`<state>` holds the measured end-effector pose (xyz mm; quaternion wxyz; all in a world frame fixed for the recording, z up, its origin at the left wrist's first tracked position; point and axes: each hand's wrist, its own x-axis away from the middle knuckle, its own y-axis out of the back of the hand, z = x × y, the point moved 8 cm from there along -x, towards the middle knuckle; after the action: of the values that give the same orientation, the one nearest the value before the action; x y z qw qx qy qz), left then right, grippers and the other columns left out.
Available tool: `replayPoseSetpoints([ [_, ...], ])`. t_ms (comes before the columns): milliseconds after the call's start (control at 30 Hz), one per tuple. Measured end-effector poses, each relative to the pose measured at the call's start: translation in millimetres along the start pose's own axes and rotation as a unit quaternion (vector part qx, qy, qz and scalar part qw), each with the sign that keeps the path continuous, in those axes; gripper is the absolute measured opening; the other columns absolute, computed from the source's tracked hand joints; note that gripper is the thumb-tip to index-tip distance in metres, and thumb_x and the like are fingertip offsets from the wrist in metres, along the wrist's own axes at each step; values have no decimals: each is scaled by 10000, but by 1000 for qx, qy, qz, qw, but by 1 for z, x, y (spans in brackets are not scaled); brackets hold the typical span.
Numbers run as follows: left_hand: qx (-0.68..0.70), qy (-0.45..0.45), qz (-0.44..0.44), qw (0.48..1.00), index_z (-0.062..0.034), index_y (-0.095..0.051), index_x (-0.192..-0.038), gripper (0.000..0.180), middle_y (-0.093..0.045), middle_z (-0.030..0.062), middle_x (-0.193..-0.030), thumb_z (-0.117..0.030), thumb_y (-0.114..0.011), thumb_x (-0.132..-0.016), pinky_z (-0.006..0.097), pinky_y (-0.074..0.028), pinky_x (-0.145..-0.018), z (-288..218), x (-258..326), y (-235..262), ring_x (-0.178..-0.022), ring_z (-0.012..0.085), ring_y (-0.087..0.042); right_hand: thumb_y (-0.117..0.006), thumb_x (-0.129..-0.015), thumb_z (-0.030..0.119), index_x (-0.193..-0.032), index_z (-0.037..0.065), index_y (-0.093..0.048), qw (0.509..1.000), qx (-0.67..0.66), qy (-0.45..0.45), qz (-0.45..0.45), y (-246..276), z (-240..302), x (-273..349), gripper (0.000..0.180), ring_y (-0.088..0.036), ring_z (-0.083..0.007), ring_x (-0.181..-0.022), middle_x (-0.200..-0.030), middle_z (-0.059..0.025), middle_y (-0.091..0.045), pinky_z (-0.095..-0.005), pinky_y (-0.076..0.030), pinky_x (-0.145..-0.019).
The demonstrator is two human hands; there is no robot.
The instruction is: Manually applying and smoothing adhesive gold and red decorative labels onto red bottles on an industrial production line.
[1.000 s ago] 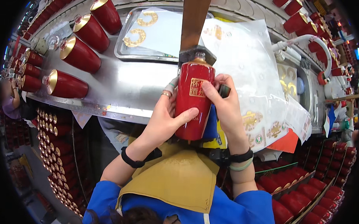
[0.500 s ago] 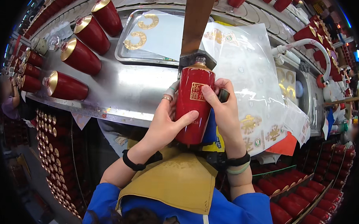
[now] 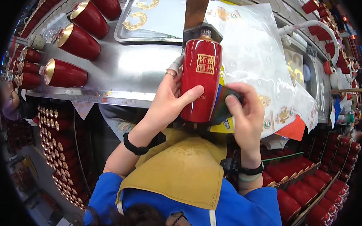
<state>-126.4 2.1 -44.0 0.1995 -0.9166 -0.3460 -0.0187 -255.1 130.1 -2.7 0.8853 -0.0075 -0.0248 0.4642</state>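
A glossy red bottle with a gold square emblem on its front lies before me. Its neck meets a dark metal bracket at the foot of a brown post. My left hand is wrapped around the bottle's left side, thumb pressed on its lower front. Off the bottle's right side, my right hand pinches a dark, flat piece, blurred and partly hidden by the fingers. Under the bottle's right edge shows a blue and yellow thing.
Several red bottles with gold shoulders lie on the metal bench at left. A metal tray holds a sheet with gold C-shaped decals. Clear film with decals covers the right side. Racks of red bottles stand below.
My right hand has left the bottle's front, moving right with the dark piece, and the gold emblem is uncovered. My left hand keeps its hold. The bottle sits higher in view, as does the bench.
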Motion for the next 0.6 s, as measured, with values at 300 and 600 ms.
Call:
replayPoseSetpoints([
  [300, -2, -13, 7, 1000, -9, -154, -1626, 953, -459, 181, -1504, -111, -788, -922, 385, -433, -1154, 2, -5, 0, -1366, 226, -514, -712, -937, -6, -1176, -11, -703, 995, 94, 21, -11, -20, -8, 24, 239, -692, -137, -942, -1057, -96, -726, -277, -538, -821],
  [600, -15, -14, 2, 1000, -11, -146, -1624, 953, -466, 184, -1500, -109, -787, -926, 386, -436, -1149, 2, -3, 0, -1361, 226, -519, -726, -927, 11, -1153, -6, -717, 993, 114, 26, -26, -19, -9, 24, 227, -693, -141, -900, -1019, -101, -732, -282, -534, -788],
])
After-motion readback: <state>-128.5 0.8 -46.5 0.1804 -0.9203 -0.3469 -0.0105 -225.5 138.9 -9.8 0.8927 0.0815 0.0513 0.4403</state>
